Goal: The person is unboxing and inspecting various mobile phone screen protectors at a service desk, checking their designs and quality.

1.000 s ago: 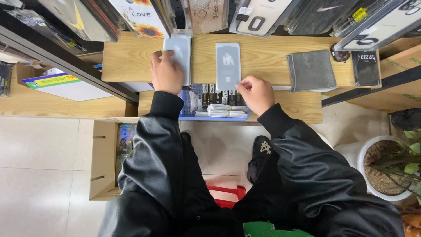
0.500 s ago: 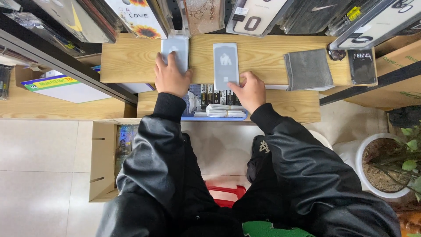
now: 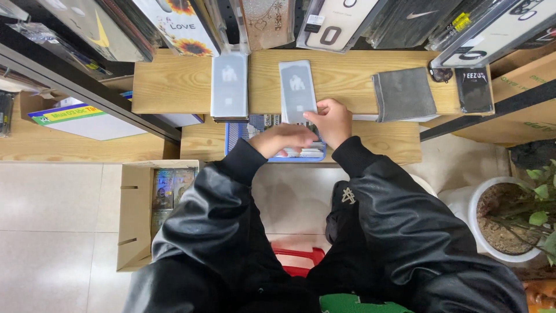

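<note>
Two flat grey packets lie on the upper wooden shelf [image 3: 174, 81]: the left packet [image 3: 229, 84] lies alone, and the right packet [image 3: 297, 90] has its near end under the fingertips of my right hand [image 3: 330, 120]. My left hand [image 3: 285, 139] is blurred in motion over the blue basket [image 3: 233, 134] of small packs on the lower shelf. Its fingers look spread and I see nothing in them. Black jacket sleeves cover both arms.
A folded grey cloth [image 3: 403, 94] and a black packet [image 3: 474, 90] lie right on the shelf. Phone cases hang above. A cardboard box [image 3: 134, 214] stands on the floor left, a potted plant [image 3: 515, 220] right, a red stool [image 3: 300, 261] below me.
My left hand has left the left grey packet and swung right and down over the blue basket. My right hand stays at the right packet's near end.
</note>
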